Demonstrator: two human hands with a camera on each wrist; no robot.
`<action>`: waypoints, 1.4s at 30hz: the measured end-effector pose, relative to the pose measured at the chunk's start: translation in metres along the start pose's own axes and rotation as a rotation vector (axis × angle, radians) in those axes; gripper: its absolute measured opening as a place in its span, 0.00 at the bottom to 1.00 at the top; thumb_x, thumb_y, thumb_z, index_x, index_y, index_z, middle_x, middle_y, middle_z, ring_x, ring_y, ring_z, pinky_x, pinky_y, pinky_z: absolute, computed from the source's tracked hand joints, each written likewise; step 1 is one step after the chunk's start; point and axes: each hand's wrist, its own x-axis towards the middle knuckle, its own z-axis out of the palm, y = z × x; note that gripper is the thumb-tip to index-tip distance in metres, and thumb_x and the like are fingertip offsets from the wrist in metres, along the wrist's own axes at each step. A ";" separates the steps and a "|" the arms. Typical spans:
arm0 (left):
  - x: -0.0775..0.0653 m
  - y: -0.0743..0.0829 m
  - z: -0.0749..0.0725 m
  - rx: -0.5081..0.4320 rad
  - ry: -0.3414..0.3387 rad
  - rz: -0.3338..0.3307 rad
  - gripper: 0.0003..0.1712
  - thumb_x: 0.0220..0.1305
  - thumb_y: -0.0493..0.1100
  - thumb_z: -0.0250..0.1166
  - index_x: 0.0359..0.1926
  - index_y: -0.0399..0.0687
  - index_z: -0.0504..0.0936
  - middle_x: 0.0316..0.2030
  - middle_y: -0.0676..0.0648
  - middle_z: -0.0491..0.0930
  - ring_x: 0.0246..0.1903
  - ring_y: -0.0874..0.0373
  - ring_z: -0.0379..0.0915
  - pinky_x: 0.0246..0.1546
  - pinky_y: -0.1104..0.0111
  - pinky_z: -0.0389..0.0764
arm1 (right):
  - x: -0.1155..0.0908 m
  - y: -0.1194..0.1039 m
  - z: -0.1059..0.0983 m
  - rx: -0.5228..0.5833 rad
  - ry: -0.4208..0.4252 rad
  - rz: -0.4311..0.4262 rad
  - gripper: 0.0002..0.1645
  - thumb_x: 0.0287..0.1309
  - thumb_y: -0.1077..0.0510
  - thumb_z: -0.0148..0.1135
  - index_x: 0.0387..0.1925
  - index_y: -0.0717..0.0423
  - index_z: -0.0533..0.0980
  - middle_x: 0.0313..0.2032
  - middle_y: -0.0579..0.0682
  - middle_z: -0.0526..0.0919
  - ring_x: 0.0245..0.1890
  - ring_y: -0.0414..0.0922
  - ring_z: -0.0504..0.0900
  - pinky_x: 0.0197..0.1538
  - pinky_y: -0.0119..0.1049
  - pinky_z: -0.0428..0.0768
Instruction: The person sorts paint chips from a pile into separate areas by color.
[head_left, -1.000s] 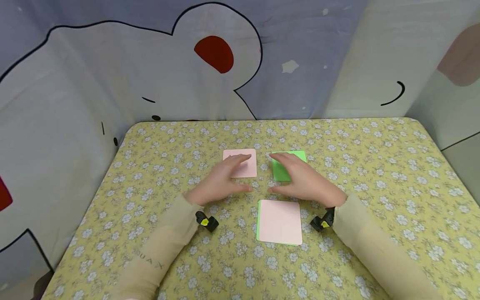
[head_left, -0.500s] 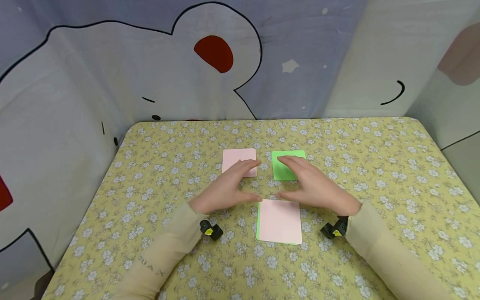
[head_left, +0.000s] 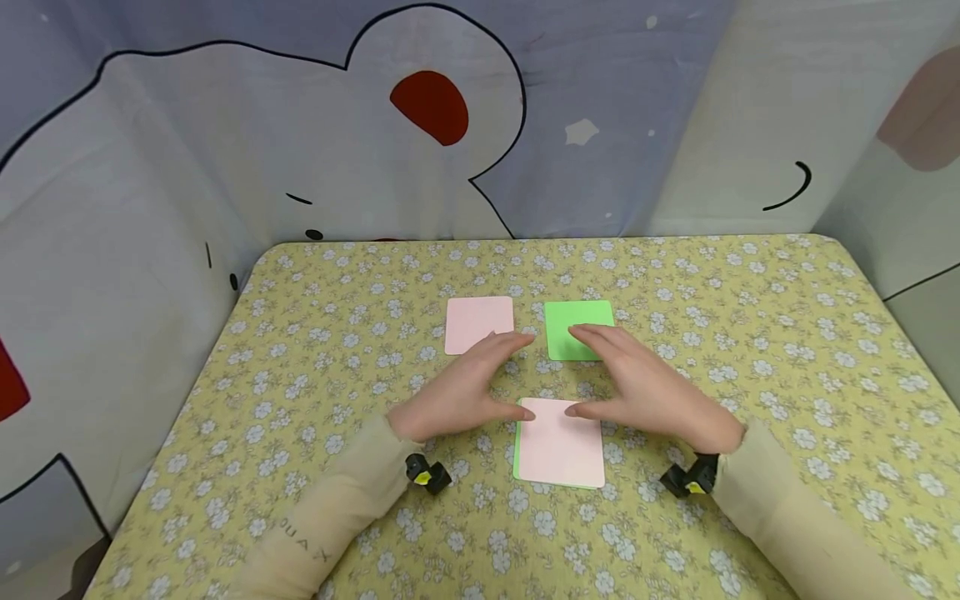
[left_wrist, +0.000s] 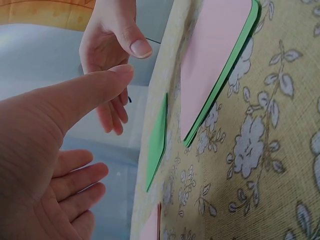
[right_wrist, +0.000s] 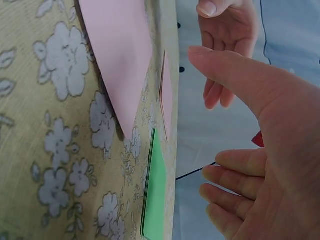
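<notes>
My left hand [head_left: 459, 390] hovers over the table left of centre, fingers extended and thumb apart, holding nothing. Facing it, my right hand [head_left: 651, 385] is held the same way, also with nothing in it. Between and below them lies a square pink card [head_left: 561, 446] on top of a green one [head_left: 517, 454], whose edge shows along the left and bottom. Behind the left hand a second pink card [head_left: 474, 319] lies flat, partly covered by the fingers in the head view. A green square card [head_left: 573, 312] sits to its right, overlapped by the right fingertips.
The table [head_left: 337, 317] wears a yellow floral cloth. A printed curtain [head_left: 600, 100] hangs behind its far edge and along the sides. Each wrist carries a small black camera, such as the left one [head_left: 427, 473].
Both hands have drawn back toward the near pink card, the right one also shifting right and the left slightly right. The cards lie where they were.
</notes>
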 end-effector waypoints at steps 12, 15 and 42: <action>-0.004 0.004 0.009 0.006 -0.040 0.025 0.58 0.56 0.59 0.78 0.79 0.46 0.57 0.77 0.47 0.57 0.75 0.54 0.50 0.73 0.58 0.57 | -0.016 0.002 0.000 0.007 0.003 -0.005 0.67 0.46 0.31 0.78 0.76 0.62 0.60 0.72 0.59 0.64 0.71 0.58 0.63 0.68 0.60 0.67; -0.005 0.006 0.011 0.015 -0.057 0.025 0.59 0.56 0.59 0.78 0.79 0.46 0.57 0.76 0.46 0.58 0.75 0.55 0.49 0.74 0.58 0.56 | -0.019 0.002 0.002 -0.008 -0.010 -0.007 0.69 0.44 0.29 0.78 0.77 0.61 0.59 0.73 0.59 0.63 0.71 0.58 0.62 0.69 0.60 0.66; -0.014 0.015 0.032 0.076 -0.135 0.071 0.65 0.47 0.61 0.82 0.79 0.44 0.57 0.76 0.47 0.58 0.73 0.56 0.53 0.72 0.62 0.59 | -0.045 -0.004 0.019 0.005 -0.037 -0.014 0.75 0.32 0.27 0.82 0.75 0.64 0.62 0.71 0.59 0.65 0.70 0.57 0.65 0.68 0.57 0.70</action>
